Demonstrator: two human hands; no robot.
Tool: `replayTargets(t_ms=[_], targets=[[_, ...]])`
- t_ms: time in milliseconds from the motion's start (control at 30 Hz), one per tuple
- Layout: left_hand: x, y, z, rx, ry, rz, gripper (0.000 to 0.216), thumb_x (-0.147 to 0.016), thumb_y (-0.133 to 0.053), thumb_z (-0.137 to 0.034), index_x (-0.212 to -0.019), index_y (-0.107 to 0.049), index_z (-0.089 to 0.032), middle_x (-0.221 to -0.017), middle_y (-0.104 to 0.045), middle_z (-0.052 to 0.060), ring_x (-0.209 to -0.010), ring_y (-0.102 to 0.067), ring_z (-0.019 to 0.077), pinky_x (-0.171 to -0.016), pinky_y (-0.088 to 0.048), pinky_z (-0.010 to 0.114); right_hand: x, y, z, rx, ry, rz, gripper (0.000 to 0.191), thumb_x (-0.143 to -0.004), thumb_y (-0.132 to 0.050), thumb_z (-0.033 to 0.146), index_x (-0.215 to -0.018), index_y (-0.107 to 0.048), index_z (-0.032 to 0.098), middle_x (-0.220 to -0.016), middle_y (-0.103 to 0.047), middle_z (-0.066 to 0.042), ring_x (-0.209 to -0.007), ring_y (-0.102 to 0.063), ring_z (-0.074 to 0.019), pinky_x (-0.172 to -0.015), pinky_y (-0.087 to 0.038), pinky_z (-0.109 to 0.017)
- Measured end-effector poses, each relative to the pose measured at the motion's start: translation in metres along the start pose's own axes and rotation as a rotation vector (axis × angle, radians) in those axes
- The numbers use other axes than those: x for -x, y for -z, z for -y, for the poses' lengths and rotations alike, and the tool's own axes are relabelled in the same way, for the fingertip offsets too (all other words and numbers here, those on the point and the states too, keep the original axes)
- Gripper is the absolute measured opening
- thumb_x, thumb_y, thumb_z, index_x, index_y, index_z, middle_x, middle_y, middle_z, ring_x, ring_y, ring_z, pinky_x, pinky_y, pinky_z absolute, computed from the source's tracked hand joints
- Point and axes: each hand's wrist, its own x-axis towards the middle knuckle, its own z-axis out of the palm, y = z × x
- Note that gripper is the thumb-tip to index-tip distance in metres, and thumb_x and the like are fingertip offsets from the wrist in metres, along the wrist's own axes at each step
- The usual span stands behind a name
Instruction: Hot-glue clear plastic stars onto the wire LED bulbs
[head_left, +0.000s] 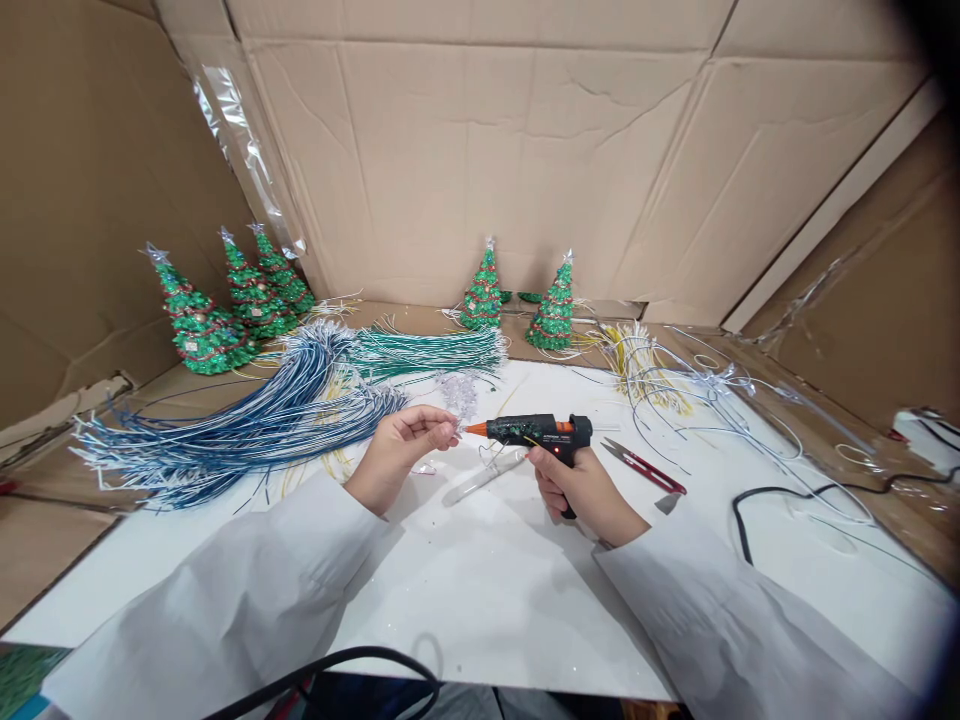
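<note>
My right hand (574, 485) is wrapped round the handle of a black hot glue gun (521, 430), which points left. Its orange nozzle (475, 429) meets the fingertips of my left hand (409, 440). Those fingers pinch something small and clear, too small to make out for certain. Just behind them lies a heap of clear plastic pieces (459, 395) on the white tabletop (480, 600). Below the gun rests a clear tube-like piece (484, 478). Red-handled thread snips (645, 467) lie to the right of my right hand.
Bundles of blue (247, 440), green (427, 352) and yellow wires (645, 365) spread across the table. Small green Christmas trees stand at the back left (202, 320) and back middle (553, 305). Cardboard walls (480, 150) enclose the table. A black cable (817, 490) runs along the right.
</note>
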Motion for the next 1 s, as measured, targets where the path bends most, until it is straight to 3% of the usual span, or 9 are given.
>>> replayTargets(t_ms=[300, 433, 533, 700, 900, 1000], targets=[[0.001, -0.001, -0.001, 0.025, 0.0, 0.0, 0.025, -0.06, -0.079, -0.032, -0.075, -0.069, -0.015, -0.066, -0.068, 0.001, -0.061, -0.061, 0.0106, -0.061, -0.045, 0.02, 0.001, -0.001, -0.001, 0.017, 0.01, -0.008, 0.042, -0.068, -0.063, 0.056, -0.061, -0.045, 0.019, -0.039, -0.03, 0.012, -0.031, -0.031, -0.0051, -0.031, -0.035, -0.02], [0.0, 0.0, -0.001, 0.029, -0.007, -0.005, 0.024, -0.061, -0.078, -0.032, -0.075, -0.069, -0.016, -0.067, -0.067, 0.0, -0.063, -0.061, 0.0102, -0.062, -0.045, 0.019, 0.003, -0.003, 0.002, 0.072, 0.062, 0.001, 0.04, -0.072, -0.06, 0.054, -0.061, -0.049, 0.018, -0.043, -0.04, 0.007, -0.034, -0.035, -0.0061, -0.034, -0.032, -0.021], [-0.001, -0.001, -0.001, 0.024, -0.007, -0.012, 0.023, -0.062, -0.077, -0.033, -0.076, -0.068, -0.016, -0.068, -0.067, 0.0, -0.065, -0.061, 0.0102, -0.064, -0.045, 0.019, 0.006, -0.004, 0.002, 0.205, 0.123, -0.026, 0.038, -0.076, -0.057, 0.052, -0.061, -0.055, 0.016, -0.043, -0.044, 0.005, -0.037, -0.038, -0.0075, -0.038, -0.032, -0.022], [-0.002, 0.0, 0.002, -0.019, 0.011, -0.049, 0.023, -0.063, -0.076, -0.033, -0.077, -0.067, -0.016, -0.07, -0.067, 0.0, -0.066, -0.06, 0.0103, -0.065, -0.045, 0.02, 0.01, -0.006, 0.0, 0.486, 0.295, -0.202, 0.032, -0.074, -0.061, 0.049, -0.067, -0.057, 0.018, -0.052, -0.049, 0.004, -0.049, -0.044, -0.011, -0.049, -0.038, -0.023], [0.0, 0.003, 0.004, -0.082, 0.058, -0.048, 0.023, -0.069, -0.071, -0.035, -0.08, -0.065, -0.016, -0.068, -0.064, 0.0, -0.064, -0.057, 0.0103, -0.061, -0.044, 0.02, 0.011, -0.003, 0.002, 0.888, 0.649, -0.185, 0.025, -0.08, -0.057, 0.044, -0.077, -0.059, 0.018, -0.064, -0.06, -0.001, -0.057, -0.053, -0.0133, -0.057, -0.038, -0.024], [-0.002, 0.003, 0.002, -0.057, 0.016, -0.02, 0.025, -0.066, -0.074, -0.035, -0.078, -0.065, -0.015, -0.069, -0.063, 0.001, -0.064, -0.057, 0.0106, -0.062, -0.045, 0.021, 0.009, 0.0, 0.003, 0.975, 0.644, -0.221, 0.022, -0.082, -0.055, 0.04, -0.079, -0.056, 0.019, -0.067, -0.061, -0.002, -0.061, -0.054, -0.0153, -0.058, -0.037, -0.025]])
